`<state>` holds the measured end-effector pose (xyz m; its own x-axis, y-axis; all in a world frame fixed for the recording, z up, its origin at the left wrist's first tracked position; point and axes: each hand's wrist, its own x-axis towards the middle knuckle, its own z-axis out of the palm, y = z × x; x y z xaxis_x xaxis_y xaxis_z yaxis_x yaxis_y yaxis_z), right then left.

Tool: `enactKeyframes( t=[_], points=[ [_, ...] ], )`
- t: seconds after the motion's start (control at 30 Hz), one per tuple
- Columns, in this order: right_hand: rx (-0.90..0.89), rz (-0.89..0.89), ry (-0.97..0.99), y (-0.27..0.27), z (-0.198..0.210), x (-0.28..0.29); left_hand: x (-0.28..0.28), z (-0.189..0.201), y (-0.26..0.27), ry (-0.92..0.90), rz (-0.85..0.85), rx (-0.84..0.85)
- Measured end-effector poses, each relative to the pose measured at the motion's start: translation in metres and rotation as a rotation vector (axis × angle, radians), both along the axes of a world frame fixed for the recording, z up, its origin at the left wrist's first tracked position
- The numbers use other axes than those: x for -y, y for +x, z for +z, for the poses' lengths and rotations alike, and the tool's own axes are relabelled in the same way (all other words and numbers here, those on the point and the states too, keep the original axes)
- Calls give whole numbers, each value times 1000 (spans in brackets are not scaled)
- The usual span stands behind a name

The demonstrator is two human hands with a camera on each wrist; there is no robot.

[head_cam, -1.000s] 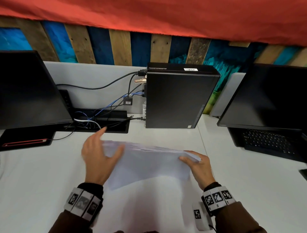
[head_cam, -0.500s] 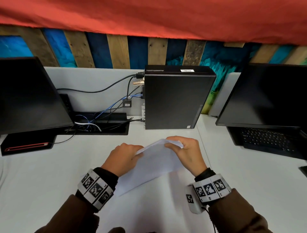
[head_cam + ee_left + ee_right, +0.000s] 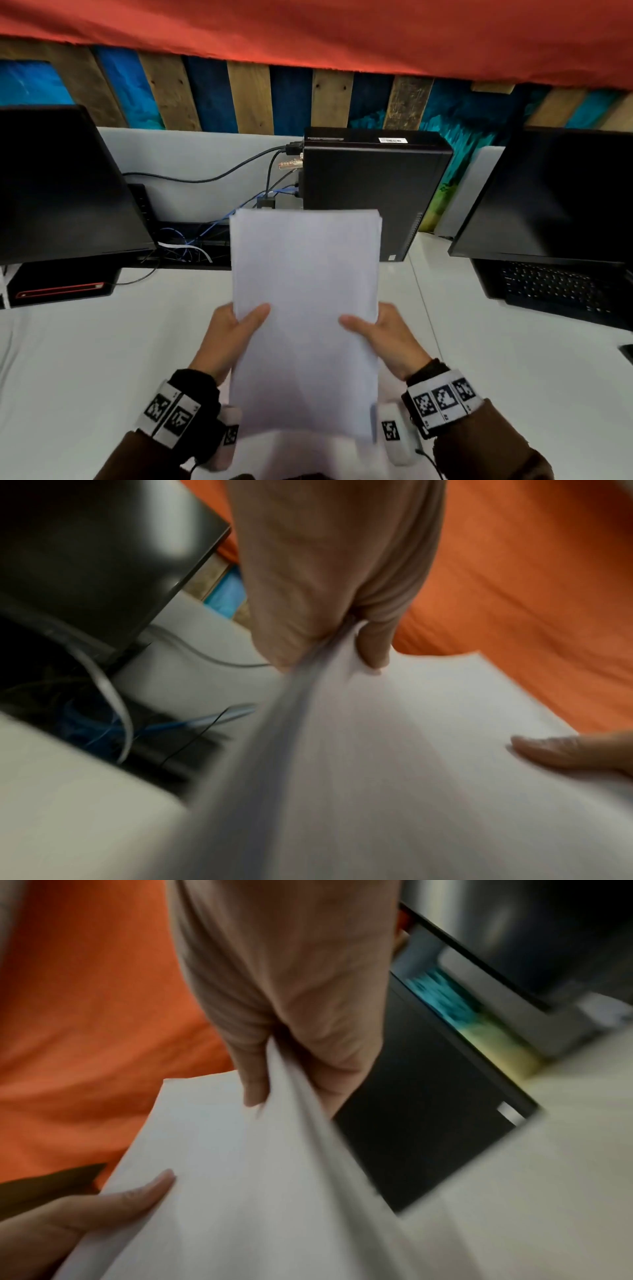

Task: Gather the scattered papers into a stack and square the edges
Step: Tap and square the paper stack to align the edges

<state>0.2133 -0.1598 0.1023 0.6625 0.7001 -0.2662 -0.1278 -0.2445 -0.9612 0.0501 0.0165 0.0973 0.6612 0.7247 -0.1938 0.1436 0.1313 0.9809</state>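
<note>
A stack of white papers (image 3: 305,308) stands upright on its short edge over the white desk (image 3: 85,359), facing me, held between both hands. My left hand (image 3: 236,329) grips its left edge, thumb on the front, fingers hidden behind. My right hand (image 3: 376,329) grips the right edge the same way. In the left wrist view the left hand (image 3: 342,631) pinches the paper stack (image 3: 394,764). In the right wrist view the right hand (image 3: 284,1069) pinches the stack (image 3: 240,1177). The top edges of the sheets look nearly level.
A black desktop computer (image 3: 373,192) stands right behind the papers. A dark monitor (image 3: 61,185) is at the left, another monitor (image 3: 555,195) with a keyboard (image 3: 555,287) at the right. Cables (image 3: 185,246) lie in a tray at the back.
The papers were lying low and slanted between my hands; now both hands have turned the stack upright and hold it by its side edges.
</note>
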Motion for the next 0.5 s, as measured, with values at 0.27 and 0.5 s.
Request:
enactKeyframes(
  t=[0.27, 0.5],
  points=[
    [407, -147, 426, -10, 99, 5, 1, 87, 15, 274, 50, 476],
    [-12, -257, 85, -3, -29, -2, -1, -25, 25, -65, -57, 32]
  ],
)
